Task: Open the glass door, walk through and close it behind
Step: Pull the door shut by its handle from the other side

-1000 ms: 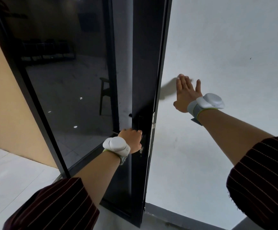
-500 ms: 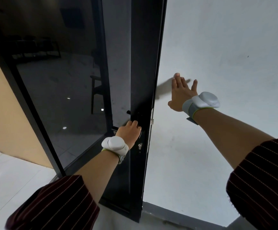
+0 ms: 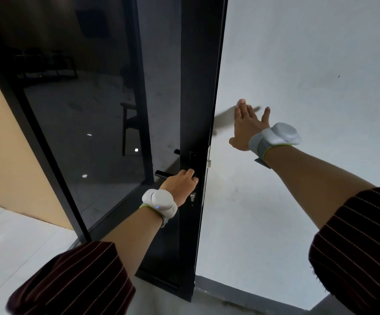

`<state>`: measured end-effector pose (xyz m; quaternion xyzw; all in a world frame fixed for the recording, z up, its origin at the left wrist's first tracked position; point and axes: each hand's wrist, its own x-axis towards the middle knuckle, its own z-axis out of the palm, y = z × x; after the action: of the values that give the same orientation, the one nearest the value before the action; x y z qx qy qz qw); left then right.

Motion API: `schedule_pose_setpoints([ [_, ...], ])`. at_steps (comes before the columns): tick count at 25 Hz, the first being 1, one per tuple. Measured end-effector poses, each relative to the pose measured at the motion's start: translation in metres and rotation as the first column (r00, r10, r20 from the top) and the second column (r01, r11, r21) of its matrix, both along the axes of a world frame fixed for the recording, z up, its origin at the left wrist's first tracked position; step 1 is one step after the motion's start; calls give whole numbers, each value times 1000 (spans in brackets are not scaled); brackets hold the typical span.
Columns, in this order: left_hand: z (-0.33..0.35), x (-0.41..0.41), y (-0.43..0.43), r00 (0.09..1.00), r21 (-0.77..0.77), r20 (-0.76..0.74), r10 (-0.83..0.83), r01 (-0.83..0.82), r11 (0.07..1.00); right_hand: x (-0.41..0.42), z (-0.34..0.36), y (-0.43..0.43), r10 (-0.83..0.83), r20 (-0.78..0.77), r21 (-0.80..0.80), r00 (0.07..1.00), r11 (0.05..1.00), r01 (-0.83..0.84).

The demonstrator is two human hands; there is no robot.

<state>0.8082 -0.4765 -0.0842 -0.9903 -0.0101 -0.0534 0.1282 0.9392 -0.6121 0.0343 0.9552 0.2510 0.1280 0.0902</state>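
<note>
White wall (image 3: 309, 64) fills the right half, dark floor trim along its base. Glass door (image 3: 89, 98) takes the left-centre: black frame, dark pane, a chair (image 3: 130, 123) and floor lights seen through it, tan wall (image 3: 7, 144) beyond its far edge. The door's latch edge sits just beside the white wall, so we judge it nearly closed, not yet latched.

Our arms next, striped dark sleeves, a white wrist band on each. Left hand (image 3: 181, 180) is on the door handle (image 3: 162, 173), fingers clenched around the lever near the lock plate. Right hand (image 3: 246, 128) is flat toward the white wall, fingers released and spread; shadow close under it, but we cannot tell if the palm touches.

Smallest: keyhole cylinder (image 3: 192, 197) below the left hand, latch tab (image 3: 209, 163) on the door edge.

Change over the last second: the door frame has slid rightward in view and stands more upright, and the right hand has drifted a little lower and leftward on the wall while the left grip stayed put on the handle. We read that as the door swinging the last bit toward its jamb, with us bracing.

Meaning for the task: likely the closing stage. What remains, in our judgement, is seating the latch, then letting go of the handle.
</note>
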Motion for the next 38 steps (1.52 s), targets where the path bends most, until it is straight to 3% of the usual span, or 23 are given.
schedule_pose_setpoints([
  [13,1,5,-8,998,-21,-54,31,-33,999,9,-5,-2,33,5,19,999,999,-33],
  [25,-1,14,-13,992,108,-109,61,-49,993,11,-6,-3,39,24,13,999,999,-40],
  [38,3,21,-13,981,111,-176,80,-61,992,16,-9,-1,32,47,6,998,999,-32],
])
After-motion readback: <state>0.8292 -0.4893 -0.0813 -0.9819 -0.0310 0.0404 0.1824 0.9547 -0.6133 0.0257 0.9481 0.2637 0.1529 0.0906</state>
